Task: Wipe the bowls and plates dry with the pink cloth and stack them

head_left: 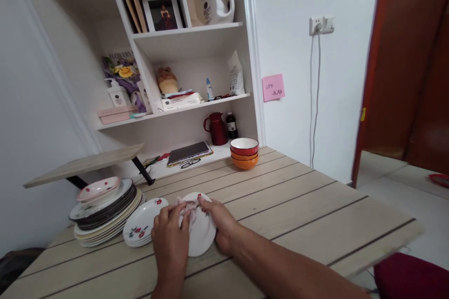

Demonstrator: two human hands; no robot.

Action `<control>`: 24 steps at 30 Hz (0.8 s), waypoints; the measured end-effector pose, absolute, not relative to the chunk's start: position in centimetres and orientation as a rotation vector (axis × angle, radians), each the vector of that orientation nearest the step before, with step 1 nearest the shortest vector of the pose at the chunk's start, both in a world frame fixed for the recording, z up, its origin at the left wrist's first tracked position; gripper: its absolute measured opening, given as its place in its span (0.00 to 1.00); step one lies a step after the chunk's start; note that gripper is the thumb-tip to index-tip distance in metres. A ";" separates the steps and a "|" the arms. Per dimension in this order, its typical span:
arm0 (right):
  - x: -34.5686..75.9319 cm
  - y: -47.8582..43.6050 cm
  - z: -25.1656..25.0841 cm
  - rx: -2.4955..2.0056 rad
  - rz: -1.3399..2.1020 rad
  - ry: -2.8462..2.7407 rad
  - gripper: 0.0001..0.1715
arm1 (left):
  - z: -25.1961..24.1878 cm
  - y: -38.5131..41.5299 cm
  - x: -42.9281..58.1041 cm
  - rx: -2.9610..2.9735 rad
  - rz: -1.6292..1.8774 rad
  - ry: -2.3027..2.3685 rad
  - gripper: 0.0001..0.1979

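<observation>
In my right hand (224, 226) is a small white plate (201, 236) with red flowers, gripped at its right edge with the thumb on top. The plate is tilted up over the wooden table. My left hand (171, 233) presses a crumpled pale pink cloth (189, 208) against the plate's upper left face, its fingers bunched around the cloth. Just left of that hand lies a short stack of matching flowered plates (147, 217). Part of the held plate is hidden by my left hand and the cloth.
A tall stack of larger plates (105, 215) with a pink-rimmed dish (98, 188) on top stands at the left, beside a small raised shelf (87, 166). Stacked red and orange bowls (244, 154) sit at the back, near a dark red jug (216, 129). Slatted table (298, 215) extends right.
</observation>
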State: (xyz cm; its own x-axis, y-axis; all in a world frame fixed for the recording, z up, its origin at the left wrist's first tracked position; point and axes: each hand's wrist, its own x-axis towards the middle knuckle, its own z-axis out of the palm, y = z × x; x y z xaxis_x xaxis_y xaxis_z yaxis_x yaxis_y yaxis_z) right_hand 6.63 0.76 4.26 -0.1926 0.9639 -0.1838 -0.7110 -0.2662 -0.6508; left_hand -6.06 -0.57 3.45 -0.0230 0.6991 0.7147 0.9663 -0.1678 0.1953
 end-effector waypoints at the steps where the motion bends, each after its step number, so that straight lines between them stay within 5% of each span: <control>1: 6.9 0.9 4.3 -0.679 1.733 -0.491 0.09 | 3.5 -0.6 -6.0 -1.894 -1.013 -1.740 0.12; 13: 8.5 1.6 5.0 -0.591 1.757 -0.486 0.14 | 2.9 -1.6 -2.8 -2.214 -1.063 -1.128 0.12; 24: 7.0 0.7 4.8 -0.628 1.745 -0.505 0.06 | 3.4 -0.5 -6.5 -1.865 -0.987 -1.685 0.12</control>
